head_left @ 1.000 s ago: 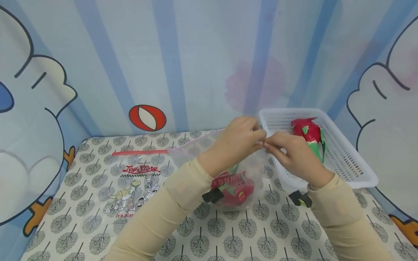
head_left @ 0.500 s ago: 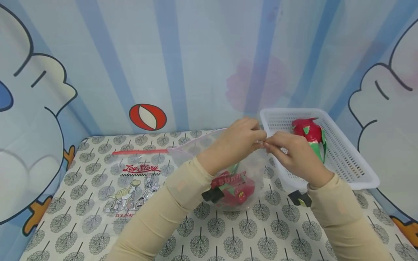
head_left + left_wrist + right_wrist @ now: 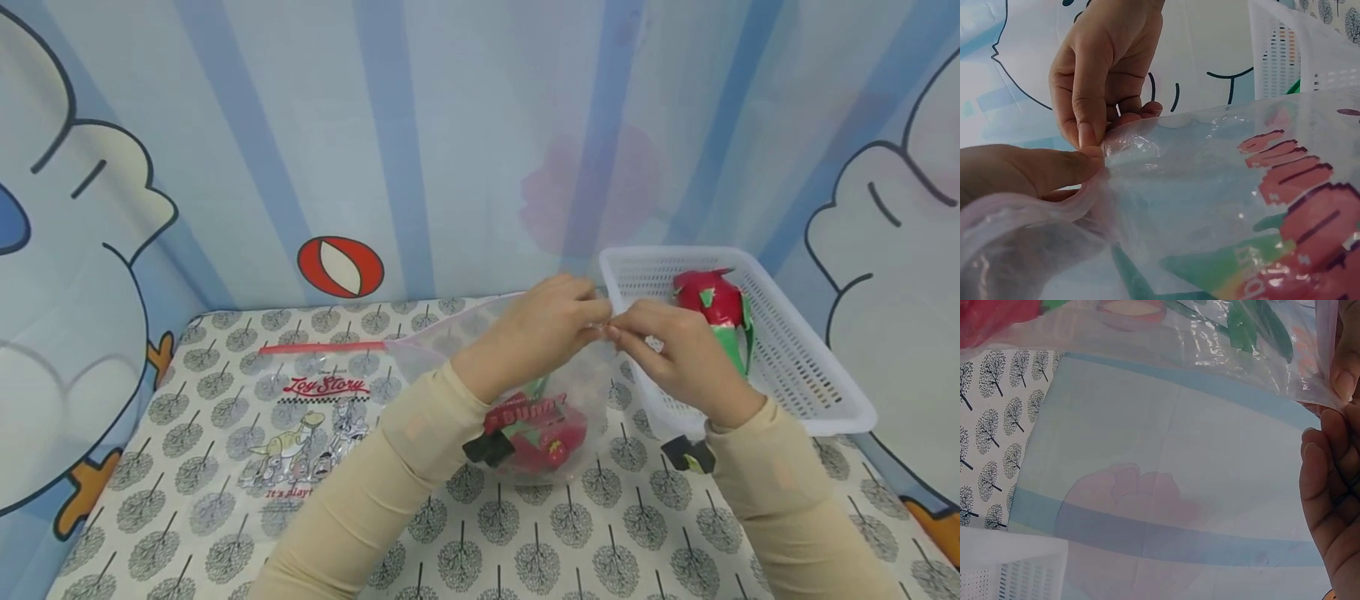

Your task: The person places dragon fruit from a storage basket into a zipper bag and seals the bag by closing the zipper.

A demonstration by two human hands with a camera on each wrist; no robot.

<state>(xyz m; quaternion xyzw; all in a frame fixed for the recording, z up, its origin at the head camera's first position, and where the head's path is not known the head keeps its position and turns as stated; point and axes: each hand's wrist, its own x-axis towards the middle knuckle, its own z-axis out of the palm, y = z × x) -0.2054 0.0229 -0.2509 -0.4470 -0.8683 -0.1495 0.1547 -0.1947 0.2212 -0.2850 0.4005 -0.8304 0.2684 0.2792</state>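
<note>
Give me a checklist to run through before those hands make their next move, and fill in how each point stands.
1. Left hand and right hand both pinching the edge of the bunny bag: ok.
2. Something inside that bag: ok, red and green contents show through.
3. Bag sealed at the pinched spot: cannot tell, fingers cover it.
4. White basket emptied: not ok, a red-and-green item lies in it.
5. Toy Story bag lying flat on the tree-print cloth: ok.
</note>
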